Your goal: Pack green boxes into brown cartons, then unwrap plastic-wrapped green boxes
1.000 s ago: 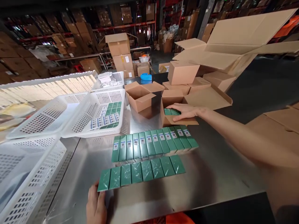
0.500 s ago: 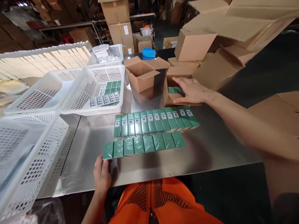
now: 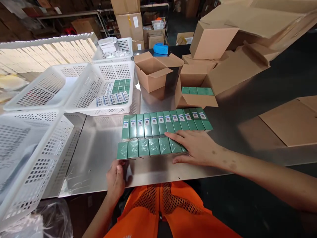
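1. steel table top (image 3: 104, 155), bare and reflective, carrying two rows of green cartons.
2. front row of green cartons (image 3: 146, 147): plain faces up, side by side, touching; lying just before the back row.
3. back row of green cartons (image 3: 163, 123): white labels at the far ends, packed edge to edge.
4. right hand (image 3: 195, 148): flat, palm down, fingers spread over the right end of the front row; resting on it, not clasped around anything.
5. left hand (image 3: 116, 180): at the near table edge, just beside the left end of the front row; fingers curled, thumb up; whether it touches the end carton cannot be told.
6. open cardboard box (image 3: 195, 99) beyond the back row, green cartons lying inside.
7. second open cardboard box (image 3: 152, 74) to its left.
8. white basket (image 3: 99, 89) at left, holding labelled cartons.
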`<state>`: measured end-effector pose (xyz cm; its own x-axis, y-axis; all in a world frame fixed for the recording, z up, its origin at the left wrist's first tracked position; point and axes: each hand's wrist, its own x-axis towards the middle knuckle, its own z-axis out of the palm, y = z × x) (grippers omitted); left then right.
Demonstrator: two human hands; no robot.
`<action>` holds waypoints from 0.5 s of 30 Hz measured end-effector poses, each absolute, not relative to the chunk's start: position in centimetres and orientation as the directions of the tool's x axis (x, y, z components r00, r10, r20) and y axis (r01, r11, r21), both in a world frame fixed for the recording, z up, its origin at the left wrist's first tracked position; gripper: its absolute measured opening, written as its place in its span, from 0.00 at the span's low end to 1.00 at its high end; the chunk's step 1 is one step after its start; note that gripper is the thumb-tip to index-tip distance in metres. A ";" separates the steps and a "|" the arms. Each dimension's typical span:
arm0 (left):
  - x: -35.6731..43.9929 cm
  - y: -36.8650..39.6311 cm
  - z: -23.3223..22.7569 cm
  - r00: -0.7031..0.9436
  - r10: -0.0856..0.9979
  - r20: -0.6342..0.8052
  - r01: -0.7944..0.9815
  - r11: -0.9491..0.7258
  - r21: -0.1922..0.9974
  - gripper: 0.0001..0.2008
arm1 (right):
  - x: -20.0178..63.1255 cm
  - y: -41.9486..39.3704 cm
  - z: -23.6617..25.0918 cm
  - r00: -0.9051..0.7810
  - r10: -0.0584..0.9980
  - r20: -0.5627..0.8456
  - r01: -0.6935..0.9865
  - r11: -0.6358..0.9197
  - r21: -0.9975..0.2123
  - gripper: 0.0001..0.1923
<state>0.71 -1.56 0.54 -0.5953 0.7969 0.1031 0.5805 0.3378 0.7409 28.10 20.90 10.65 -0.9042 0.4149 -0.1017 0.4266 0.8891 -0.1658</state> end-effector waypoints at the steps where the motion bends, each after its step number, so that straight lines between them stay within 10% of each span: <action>1: 1.3 -1.4 0.7 -0.599 0.795 0.096 0.569 0.338 0.750 0.41 | 28.3 20.8 10.7 -0.896 0.434 -0.088 0.443 0.885 -0.142 0.51; 15: 2.7 0.0 -0.8 -0.525 0.847 0.090 0.534 0.245 0.809 0.43 | 30.3 20.6 10.8 -0.909 0.416 -0.040 0.417 0.903 -0.103 0.39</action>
